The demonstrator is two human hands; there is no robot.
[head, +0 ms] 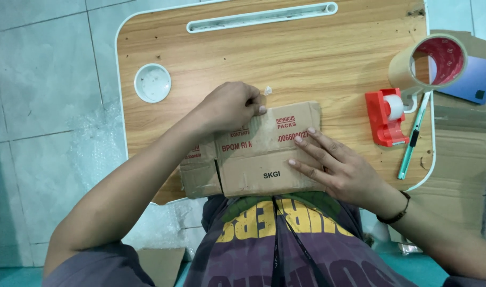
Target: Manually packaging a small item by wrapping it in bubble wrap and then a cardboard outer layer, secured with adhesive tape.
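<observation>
Left hand pinches the cardboard box top edge; right hand lies flat, fingers spread, on it. Box overhangs the worktop at 6 o'clock, so uneven pressure could tip it.

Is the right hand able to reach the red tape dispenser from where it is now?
Probably yes. The right hand lies flat on the cardboard box, and the red tape dispenser stands on the table just to its right. Only bare wood lies between them; nothing blocks the way.
</observation>
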